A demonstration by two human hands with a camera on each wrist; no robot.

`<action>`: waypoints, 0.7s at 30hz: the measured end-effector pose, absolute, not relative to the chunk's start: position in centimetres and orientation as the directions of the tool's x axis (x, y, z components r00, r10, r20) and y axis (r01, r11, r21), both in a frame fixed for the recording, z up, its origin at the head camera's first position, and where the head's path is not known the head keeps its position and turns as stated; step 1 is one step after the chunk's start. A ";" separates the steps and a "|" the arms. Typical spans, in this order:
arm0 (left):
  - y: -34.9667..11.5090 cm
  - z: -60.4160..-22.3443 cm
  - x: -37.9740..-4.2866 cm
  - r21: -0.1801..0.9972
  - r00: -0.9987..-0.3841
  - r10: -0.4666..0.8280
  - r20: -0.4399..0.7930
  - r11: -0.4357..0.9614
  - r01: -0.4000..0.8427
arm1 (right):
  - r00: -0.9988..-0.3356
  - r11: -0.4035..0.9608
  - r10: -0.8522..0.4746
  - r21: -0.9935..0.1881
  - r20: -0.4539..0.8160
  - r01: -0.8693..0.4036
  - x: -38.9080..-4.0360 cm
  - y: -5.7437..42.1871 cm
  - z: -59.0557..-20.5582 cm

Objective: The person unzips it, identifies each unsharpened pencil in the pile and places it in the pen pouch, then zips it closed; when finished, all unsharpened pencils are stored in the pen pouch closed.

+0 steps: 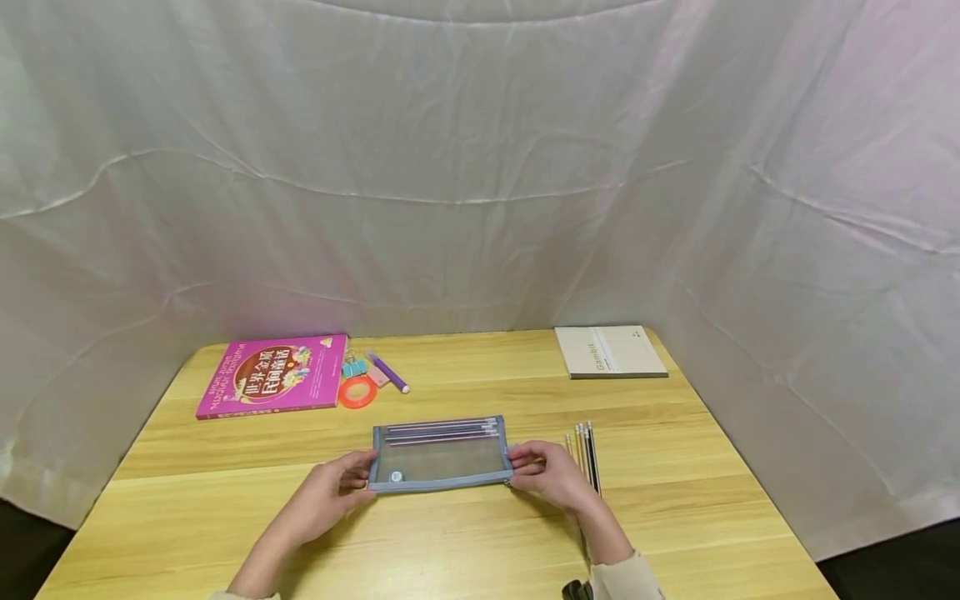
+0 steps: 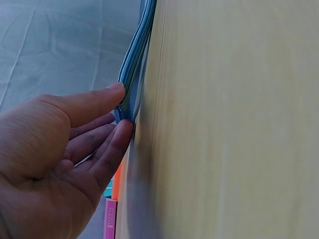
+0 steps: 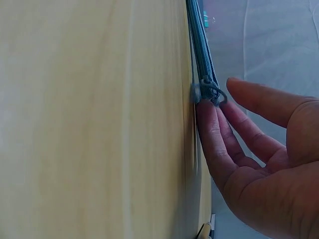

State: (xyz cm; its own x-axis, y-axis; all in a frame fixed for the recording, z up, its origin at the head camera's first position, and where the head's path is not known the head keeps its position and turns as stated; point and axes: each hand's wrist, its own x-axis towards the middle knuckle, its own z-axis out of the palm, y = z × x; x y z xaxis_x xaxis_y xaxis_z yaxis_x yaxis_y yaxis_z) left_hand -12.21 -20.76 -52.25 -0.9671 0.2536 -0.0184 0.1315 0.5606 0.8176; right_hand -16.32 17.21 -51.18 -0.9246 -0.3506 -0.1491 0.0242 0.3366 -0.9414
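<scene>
A grey-blue zippered mesh pencil case (image 1: 442, 462) is between the two hands over the table. Through its mesh show several dark pencils along the far side and a small round white item (image 1: 396, 477) near the front left corner. My left hand (image 1: 330, 492) pinches the case's left end, thumb (image 2: 102, 102) on the zipper edge and fingertips against its underside. At the other end, the right hand's (image 1: 551, 477) fingertips touch the corner beside the zipper pull (image 3: 212, 89). The right thumb (image 3: 254, 97) stands a little apart from the case.
Several loose pencils (image 1: 591, 454) lie right of the case, partly behind the right wrist. At back left are a pink book (image 1: 277, 375), orange tape roll (image 1: 357, 392), teal binder clip (image 1: 354, 368), pink eraser (image 1: 377, 377) and purple marker (image 1: 387, 371). A notebook (image 1: 611, 350) lies back right.
</scene>
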 end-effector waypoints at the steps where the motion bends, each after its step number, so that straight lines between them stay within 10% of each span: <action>1: -20.7 -52.2 -12.2 0.816 -0.969 0.248 -0.022 0.564 0.126 | -0.925 0.339 -0.351 -0.940 -0.147 0.020 -16.3 17.2 -51.2; 14: -21.2 -51.8 -12.3 0.787 -0.976 0.214 -0.037 0.608 0.104 | -0.952 0.403 -0.273 -0.915 -0.140 0.019 -16.5 17.0 -50.8; 21: -24.1 -48.8 -12.8 0.554 -0.977 0.173 0.128 0.804 0.215 | -0.974 0.521 -0.175 -0.825 0.148 -0.219 -17.9 18.4 -48.2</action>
State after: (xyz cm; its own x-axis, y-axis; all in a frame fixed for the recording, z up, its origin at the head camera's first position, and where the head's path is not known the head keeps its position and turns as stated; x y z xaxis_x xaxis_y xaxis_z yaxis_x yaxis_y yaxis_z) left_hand -12.83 -24.09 -48.79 -0.9767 0.1726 0.1278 0.2146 0.8044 0.5540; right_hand -17.93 18.44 -48.16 -0.9735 -0.1746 0.1476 -0.2186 0.5215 -0.8248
